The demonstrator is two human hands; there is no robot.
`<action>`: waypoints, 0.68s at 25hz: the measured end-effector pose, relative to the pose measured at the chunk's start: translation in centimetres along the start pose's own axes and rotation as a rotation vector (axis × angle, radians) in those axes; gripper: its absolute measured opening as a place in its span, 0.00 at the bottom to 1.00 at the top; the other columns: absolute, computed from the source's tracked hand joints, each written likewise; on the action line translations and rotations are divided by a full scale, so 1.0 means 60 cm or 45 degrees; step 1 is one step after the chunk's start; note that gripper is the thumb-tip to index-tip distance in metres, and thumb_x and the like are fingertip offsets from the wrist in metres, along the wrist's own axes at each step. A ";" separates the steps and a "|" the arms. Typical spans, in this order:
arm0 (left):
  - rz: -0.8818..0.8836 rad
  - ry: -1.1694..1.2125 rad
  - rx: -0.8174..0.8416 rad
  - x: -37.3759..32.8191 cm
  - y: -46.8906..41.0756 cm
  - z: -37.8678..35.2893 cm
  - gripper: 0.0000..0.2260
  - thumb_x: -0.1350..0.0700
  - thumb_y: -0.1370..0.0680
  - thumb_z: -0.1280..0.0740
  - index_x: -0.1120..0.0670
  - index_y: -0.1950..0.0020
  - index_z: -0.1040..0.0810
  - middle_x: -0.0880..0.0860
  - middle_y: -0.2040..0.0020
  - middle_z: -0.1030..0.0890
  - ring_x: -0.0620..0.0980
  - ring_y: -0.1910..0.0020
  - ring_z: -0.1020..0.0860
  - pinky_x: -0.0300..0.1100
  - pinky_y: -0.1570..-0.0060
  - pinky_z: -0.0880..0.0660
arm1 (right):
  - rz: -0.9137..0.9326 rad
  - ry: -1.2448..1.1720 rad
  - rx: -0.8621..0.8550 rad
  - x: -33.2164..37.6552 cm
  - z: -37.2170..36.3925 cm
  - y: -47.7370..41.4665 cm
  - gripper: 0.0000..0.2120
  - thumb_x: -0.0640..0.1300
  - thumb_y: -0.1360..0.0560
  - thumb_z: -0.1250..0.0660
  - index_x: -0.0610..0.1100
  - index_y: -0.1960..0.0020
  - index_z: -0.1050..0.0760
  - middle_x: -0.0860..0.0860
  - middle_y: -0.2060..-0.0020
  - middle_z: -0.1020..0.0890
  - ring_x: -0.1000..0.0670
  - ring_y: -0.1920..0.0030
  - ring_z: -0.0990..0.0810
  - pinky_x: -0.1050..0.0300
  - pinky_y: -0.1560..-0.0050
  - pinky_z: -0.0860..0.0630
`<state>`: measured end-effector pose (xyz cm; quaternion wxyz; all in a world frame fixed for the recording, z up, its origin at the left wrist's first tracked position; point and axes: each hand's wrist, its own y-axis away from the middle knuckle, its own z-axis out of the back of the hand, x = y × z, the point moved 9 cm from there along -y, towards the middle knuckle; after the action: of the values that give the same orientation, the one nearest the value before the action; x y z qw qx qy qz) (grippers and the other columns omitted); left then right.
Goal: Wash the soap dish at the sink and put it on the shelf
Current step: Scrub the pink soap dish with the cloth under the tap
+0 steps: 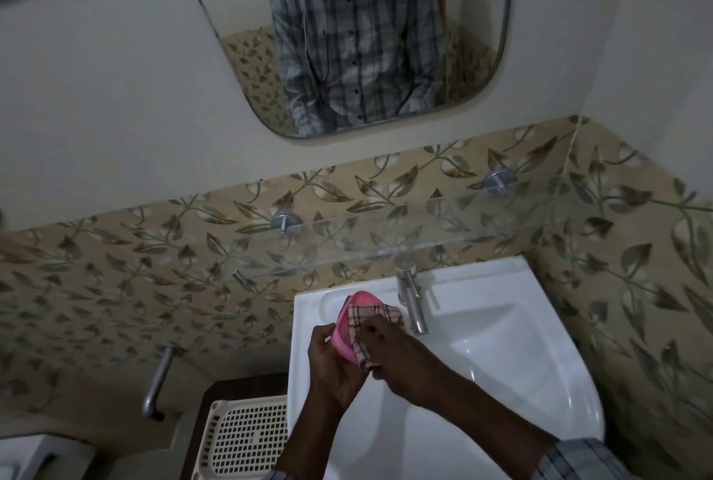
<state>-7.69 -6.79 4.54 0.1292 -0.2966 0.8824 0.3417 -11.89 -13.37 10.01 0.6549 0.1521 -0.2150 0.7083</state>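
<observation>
Pink soap dish (357, 319), two hands (370, 363).

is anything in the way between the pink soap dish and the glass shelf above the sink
Nothing visible blocks it. The pink plastic soap dish is held over the white ceramic sink by the left hand, with the right hand pressing a checked cloth on it. The clear glass shelf directly above looks bare.

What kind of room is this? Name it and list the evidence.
Most likely a home bathroom: a white sink with a tap, a wall mirror above it, and a glass shelf on leaf-patterned tiles.
</observation>
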 end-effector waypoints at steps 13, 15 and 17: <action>-0.054 -0.050 -0.074 -0.002 -0.037 0.041 0.28 0.51 0.26 0.36 0.60 0.28 0.30 0.66 0.41 0.21 0.63 0.44 0.23 0.57 0.46 0.25 | -0.450 -1.026 -0.590 -0.077 0.104 -0.004 0.15 0.33 0.27 0.36 0.44 0.44 0.20 0.47 0.51 0.15 0.51 0.52 0.16 0.55 0.53 0.17; -0.084 -0.020 -0.002 0.000 -0.033 0.033 0.34 0.53 0.33 0.26 0.61 0.29 0.30 0.68 0.36 0.24 0.66 0.39 0.25 0.61 0.41 0.26 | -0.649 -1.690 -0.616 -0.084 0.081 -0.010 0.14 0.28 0.27 0.38 0.39 0.47 0.21 0.42 0.54 0.15 0.49 0.57 0.16 0.56 0.58 0.17; -0.100 0.022 0.100 0.002 -0.035 0.018 0.38 0.54 0.37 0.22 0.63 0.30 0.28 0.68 0.32 0.27 0.67 0.35 0.26 0.62 0.36 0.29 | -0.846 -1.646 -0.593 -0.097 0.046 -0.008 0.13 0.29 0.28 0.34 0.38 0.45 0.25 0.40 0.53 0.16 0.48 0.57 0.16 0.54 0.58 0.17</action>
<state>-6.49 -7.34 2.58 0.1464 -0.3287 0.8838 0.2990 -11.03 -19.75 9.56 0.5928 0.4510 -0.6424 0.1803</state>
